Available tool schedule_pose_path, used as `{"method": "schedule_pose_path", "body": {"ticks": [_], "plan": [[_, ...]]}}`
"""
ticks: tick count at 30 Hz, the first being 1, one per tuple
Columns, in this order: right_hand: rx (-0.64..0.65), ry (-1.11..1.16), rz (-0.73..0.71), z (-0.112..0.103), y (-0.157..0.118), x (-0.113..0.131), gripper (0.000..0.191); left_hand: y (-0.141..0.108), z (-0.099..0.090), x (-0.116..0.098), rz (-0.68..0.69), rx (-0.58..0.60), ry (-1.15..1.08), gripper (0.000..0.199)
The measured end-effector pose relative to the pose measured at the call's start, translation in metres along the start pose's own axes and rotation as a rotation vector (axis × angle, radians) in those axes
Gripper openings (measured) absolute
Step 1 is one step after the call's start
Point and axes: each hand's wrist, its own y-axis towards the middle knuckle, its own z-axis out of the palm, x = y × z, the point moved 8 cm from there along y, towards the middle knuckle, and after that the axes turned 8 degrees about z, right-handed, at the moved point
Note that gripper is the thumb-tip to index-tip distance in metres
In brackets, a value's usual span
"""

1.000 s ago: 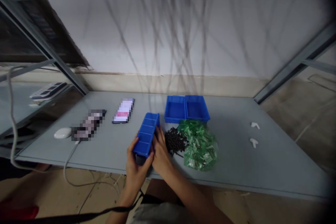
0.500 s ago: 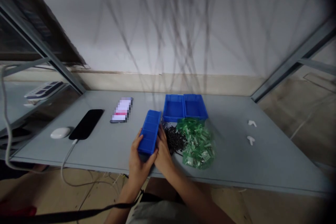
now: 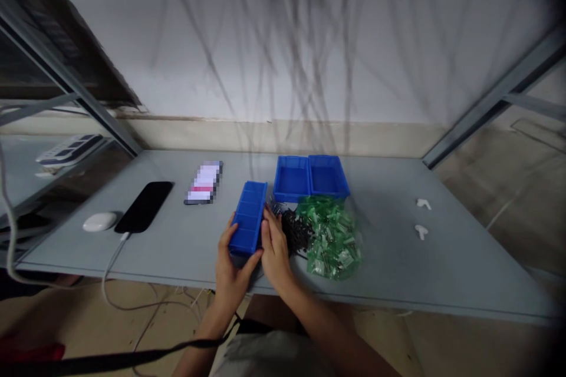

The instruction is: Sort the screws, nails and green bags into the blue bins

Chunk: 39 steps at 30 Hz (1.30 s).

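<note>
**Q:** In the head view, what is the central object?
**A:** A blue compartment tray (image 3: 248,218) of moulded plastic, long and narrow, with cross ribs dividing it into a single row of cells. Its long axis points away from the person, with the far end leaning slightly right. It sits over the near half of a grey table (image 3: 389,265); whether it touches the tabletop cannot be told.

**Q:** How is it gripped?
**A:** Firmly, from both long sides. The left hand (image 3: 233,271) cups the near-left side, with the thumb toward the near end. The right hand (image 3: 275,251) presses upright against the right side, and the two hands hold the tray between them.

**Q:** What lies closest?
**A:** Just right of the right hand is a loose heap of small black parts (image 3: 295,231). Touching that heap is a clear plastic bag of green pieces (image 3: 331,238).

**Q:** And beyond?
**A:** Two open blue bins (image 3: 309,178) stand side by side, just beyond the bag. To the left lie a pixelated rectangular item (image 3: 203,182), a black smartphone (image 3: 144,206) with a white cable (image 3: 110,265), and a white oval object (image 3: 99,222). Two small white pieces (image 3: 422,217) lie well apart at the right.
</note>
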Motion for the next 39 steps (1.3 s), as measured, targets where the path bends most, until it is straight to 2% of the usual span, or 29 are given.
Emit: {"method": "schedule_pose_path", "body": {"ticks": [4, 6, 13, 16, 18, 20, 22, 23, 26, 28, 31, 33, 39], "plan": [[-0.104, 0.224, 0.036, -0.015, -0.001, 0.004, 0.055, 0.002, 0.001, -0.006, 0.037, -0.008, 0.018, 0.067], [-0.114, 0.245, 0.025, -0.018, 0.000, 0.005, 0.055, 0.004, 0.001, -0.008, 0.042, -0.005, 0.035, 0.067], [-0.036, 0.028, -0.087, -0.014, 0.002, 0.015, 0.055, 0.005, 0.001, -0.013, 0.066, 0.011, 0.071, 0.067], [-0.094, -0.035, -0.144, -0.030, 0.001, 0.030, 0.054, 0.005, 0.003, -0.014, 0.075, 0.022, 0.073, 0.068], [-0.122, -0.053, -0.200, -0.046, -0.005, 0.043, 0.043, 0.006, 0.003, -0.015, 0.086, 0.030, 0.072, 0.068], [-0.007, -0.151, -0.288, -0.053, -0.017, 0.056, 0.028, 0.006, 0.004, -0.016, 0.095, 0.047, 0.070, 0.068], [0.228, -0.365, -0.363, -0.046, -0.036, 0.059, 0.023, 0.007, 0.004, -0.016, 0.102, 0.074, 0.074, 0.067], [0.298, -0.475, -0.402, -0.044, -0.045, 0.058, 0.022, 0.007, 0.004, -0.016, 0.106, 0.093, 0.077, 0.066], [0.319, -0.667, -0.461, -0.041, -0.063, 0.050, 0.019, 0.009, 0.002, -0.017, 0.116, 0.136, 0.078, 0.063], [0.296, -0.746, -0.418, -0.035, -0.063, 0.039, 0.029, 0.009, 0.000, -0.016, 0.107, 0.139, 0.071, 0.062], [0.224, -0.803, -0.327, -0.025, -0.056, 0.022, 0.059, 0.009, -0.001, -0.015, 0.099, 0.131, 0.062, 0.064], [0.229, -0.836, -0.296, -0.017, -0.053, 0.014, 0.073, 0.008, 0.000, -0.015, 0.112, 0.124, 0.065, 0.064], [0.345, -0.994, -0.238, -0.002, -0.051, 0.002, 0.080, 0.008, 0.002, -0.017, 0.161, 0.072, 0.086, 0.064]]}}
